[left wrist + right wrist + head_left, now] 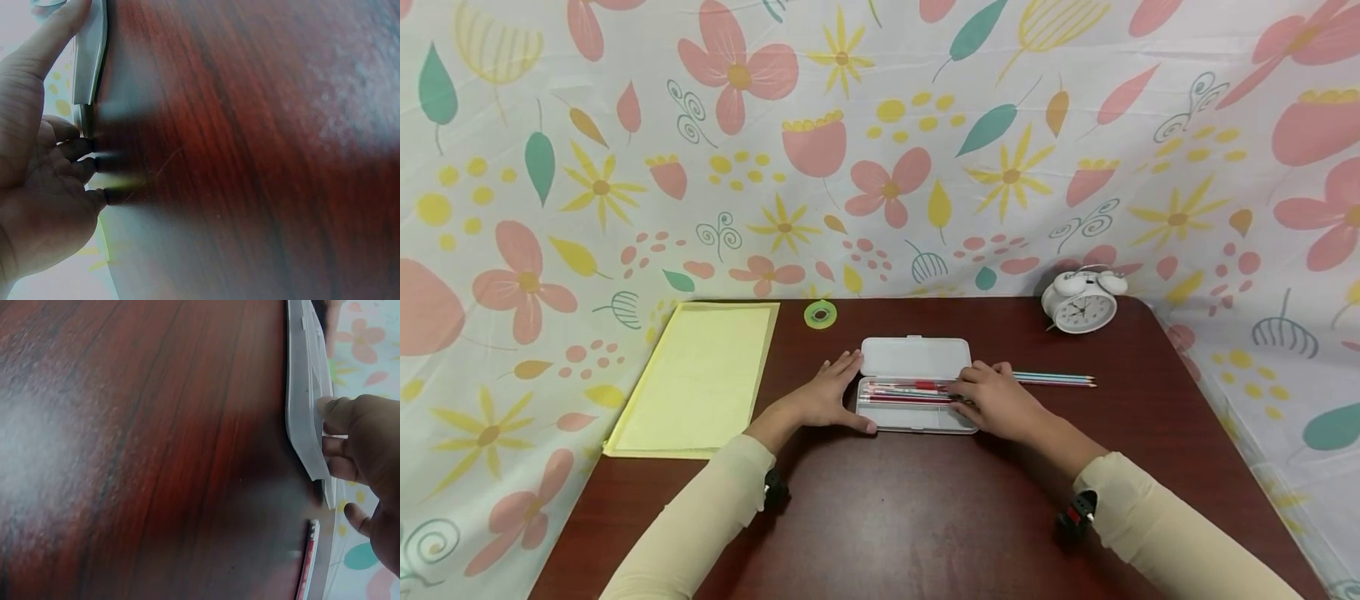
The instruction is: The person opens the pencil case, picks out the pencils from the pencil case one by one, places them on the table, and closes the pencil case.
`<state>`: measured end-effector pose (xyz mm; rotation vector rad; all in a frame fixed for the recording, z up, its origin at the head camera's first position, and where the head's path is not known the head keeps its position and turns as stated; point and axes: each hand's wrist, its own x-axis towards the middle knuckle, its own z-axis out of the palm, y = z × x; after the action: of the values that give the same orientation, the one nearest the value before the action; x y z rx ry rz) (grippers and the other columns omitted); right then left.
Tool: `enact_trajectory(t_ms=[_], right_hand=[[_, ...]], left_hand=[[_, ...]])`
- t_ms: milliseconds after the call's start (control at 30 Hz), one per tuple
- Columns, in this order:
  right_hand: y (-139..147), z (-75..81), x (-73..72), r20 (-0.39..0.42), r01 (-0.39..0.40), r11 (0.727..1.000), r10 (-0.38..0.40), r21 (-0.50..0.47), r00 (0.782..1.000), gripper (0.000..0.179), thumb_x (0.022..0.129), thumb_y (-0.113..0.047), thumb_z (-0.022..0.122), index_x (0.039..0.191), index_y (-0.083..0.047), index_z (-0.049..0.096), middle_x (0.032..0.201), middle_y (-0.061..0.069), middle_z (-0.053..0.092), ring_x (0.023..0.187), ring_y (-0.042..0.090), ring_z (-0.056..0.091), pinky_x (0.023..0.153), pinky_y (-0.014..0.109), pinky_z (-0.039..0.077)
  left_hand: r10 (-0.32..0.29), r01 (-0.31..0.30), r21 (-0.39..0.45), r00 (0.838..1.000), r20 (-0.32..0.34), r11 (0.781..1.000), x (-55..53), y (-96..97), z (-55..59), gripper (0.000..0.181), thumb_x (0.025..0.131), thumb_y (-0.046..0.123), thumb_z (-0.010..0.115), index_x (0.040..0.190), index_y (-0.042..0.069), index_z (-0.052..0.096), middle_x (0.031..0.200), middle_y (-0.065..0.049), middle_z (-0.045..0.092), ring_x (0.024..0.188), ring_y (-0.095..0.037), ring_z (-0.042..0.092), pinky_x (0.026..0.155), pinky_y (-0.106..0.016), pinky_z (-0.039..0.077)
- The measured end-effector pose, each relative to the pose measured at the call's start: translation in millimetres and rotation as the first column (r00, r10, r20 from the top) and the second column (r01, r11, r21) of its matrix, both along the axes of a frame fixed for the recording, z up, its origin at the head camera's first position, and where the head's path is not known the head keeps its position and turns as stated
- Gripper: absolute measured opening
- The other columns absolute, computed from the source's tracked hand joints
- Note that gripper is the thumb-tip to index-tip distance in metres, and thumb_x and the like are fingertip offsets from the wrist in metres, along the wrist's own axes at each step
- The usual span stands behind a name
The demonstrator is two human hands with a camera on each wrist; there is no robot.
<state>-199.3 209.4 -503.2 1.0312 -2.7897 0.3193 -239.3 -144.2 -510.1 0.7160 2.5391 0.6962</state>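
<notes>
A white plastic pencil case (917, 418) lies with its lid (916, 358) raised at the back. Inside, several pencils (898, 399) and a red-gripped pen (927, 385) lie lengthwise. At the case's left end is my left hand (823, 398), thumb stretched to the front corner and fingers spread toward the lid. My right hand (1000, 402) reaches over the right end; its thumb and curled fingers pinch the pencils' ends there, which it partly hides. In the right wrist view, the thumb goes over the wall of the case (301, 400).
More pencils (1060, 379) lie to the right of the case. A white alarm clock (1084, 304) stands at the back right. A green tape roll (820, 314) and a yellow zip folder (700, 375) lie at the left. A floral cloth (887, 125) hangs behind the table (910, 517).
</notes>
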Motion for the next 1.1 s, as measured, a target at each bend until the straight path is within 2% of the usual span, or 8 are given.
enact_trajectory(t_ms=[233,567,867,1100], right_hand=[[-5.6,3.2,0.6,0.026,0.030,0.999,-0.030,0.023,0.999,0.022,0.100,-0.024,0.084,0.121,-0.017,0.083,0.110,0.002,0.074,0.102,0.024,0.060,0.084,0.054,0.045],[-6.1,3.1,-2.0,0.110,0.040,0.998,-0.035,-0.039,0.993,0.013,0.100,-0.018,0.083,0.113,-0.018,0.084,0.102,-0.001,0.067,0.090,0.016,0.049,0.075,0.043,0.037],[-5.4,1.2,-1.4,0.102,0.019,0.997,-0.012,-0.073,0.995,0.012,0.099,-0.019,0.084,0.111,-0.019,0.083,0.101,-0.004,0.067,0.090,0.014,0.050,0.076,0.040,0.036],[-5.3,2.5,-2.7,0.116,0.016,0.995,-0.004,-0.095,0.993,0.013,0.098,-0.015,0.085,0.108,-0.021,0.079,0.104,-0.003,0.070,0.093,0.016,0.054,0.077,0.043,0.041]], left_hand=[[0.001,-0.001,0.004,1.000,-0.004,1.000,-0.2,0.3,1.8,0.140,0.082,0.063,0.093,0.179,0.007,0.007,0.188,-0.014,0.007,0.176,-0.032,0.000,0.142,-0.059,0.003],[-0.001,0.001,0.002,1.000,0.005,1.000,-0.2,-0.1,0.4,0.141,0.083,0.064,0.092,0.179,0.008,0.006,0.188,-0.012,0.005,0.176,-0.031,-0.001,0.142,-0.058,0.001],[-0.003,0.003,0.005,1.000,0.004,1.000,-0.4,-0.3,1.8,0.141,0.083,0.064,0.092,0.179,0.008,0.006,0.188,-0.013,0.005,0.176,-0.032,0.000,0.142,-0.058,0.001],[-0.002,0.002,0.006,1.000,0.002,1.000,-0.5,-0.5,0.4,0.141,0.082,0.063,0.092,0.179,0.008,0.006,0.188,-0.012,0.006,0.176,-0.032,0.000,0.142,-0.058,0.002]])
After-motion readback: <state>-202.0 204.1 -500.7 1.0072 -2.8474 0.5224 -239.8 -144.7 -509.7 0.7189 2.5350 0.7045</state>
